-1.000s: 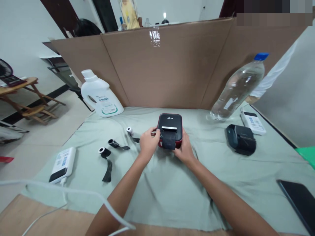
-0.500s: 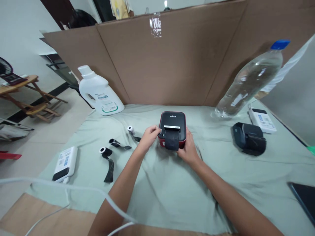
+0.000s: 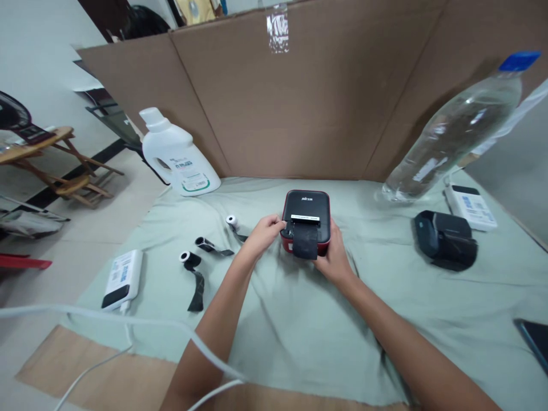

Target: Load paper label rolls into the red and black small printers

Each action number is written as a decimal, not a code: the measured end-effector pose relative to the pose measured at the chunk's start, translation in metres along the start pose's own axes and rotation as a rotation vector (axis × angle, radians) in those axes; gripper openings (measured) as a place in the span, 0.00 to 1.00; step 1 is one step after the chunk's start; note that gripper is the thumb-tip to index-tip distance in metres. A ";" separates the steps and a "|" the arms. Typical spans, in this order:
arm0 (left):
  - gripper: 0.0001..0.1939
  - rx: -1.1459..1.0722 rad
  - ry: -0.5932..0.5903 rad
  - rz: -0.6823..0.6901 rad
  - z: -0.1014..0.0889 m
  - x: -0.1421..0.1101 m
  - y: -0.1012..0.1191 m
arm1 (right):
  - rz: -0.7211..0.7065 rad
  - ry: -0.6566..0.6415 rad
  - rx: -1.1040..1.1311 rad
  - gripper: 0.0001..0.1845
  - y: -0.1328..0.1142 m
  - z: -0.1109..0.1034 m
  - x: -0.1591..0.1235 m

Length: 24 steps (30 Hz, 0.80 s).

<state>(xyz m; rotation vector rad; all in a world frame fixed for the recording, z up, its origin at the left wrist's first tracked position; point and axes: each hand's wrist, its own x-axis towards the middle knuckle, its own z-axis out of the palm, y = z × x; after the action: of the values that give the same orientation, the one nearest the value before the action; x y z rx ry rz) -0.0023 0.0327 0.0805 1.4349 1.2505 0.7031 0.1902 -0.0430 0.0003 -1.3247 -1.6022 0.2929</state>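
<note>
A small black and red label printer [image 3: 307,206] sits mid-table on the pale green cloth [image 3: 282,319], with a strip of black paper [image 3: 305,244] hanging from its slot. My left hand [image 3: 265,233] has its fingers curled against the printer's left side. My right hand [image 3: 334,258] grips its front right corner. Three small rolls with black tails lie to the left: one white roll [image 3: 232,220] close to my left hand, a second roll [image 3: 204,244], and a third roll [image 3: 190,260].
A white detergent jug [image 3: 176,157] stands back left, a clear water bottle [image 3: 454,131] leans back right. A second black printer [image 3: 445,240] and a white device [image 3: 470,206] lie right; a white power bank [image 3: 122,278] left. Cardboard walls [image 3: 299,108] enclose the back. A dark tablet [image 3: 535,337] sits at the right edge.
Both hands stay on the printer; the left fingers have closed in slightly on its side. The camera has tilted and moved closer, so the scene has shifted in view.
</note>
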 end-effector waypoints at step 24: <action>0.12 0.268 -0.064 -0.135 -0.005 -0.005 0.024 | -0.011 0.032 0.060 0.46 -0.002 0.001 0.000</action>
<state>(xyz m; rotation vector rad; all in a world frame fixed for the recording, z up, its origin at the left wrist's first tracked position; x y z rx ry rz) -0.0006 0.0319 0.1055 1.5581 1.4167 0.4061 0.1883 -0.0438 0.0011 -1.2684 -1.5613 0.3093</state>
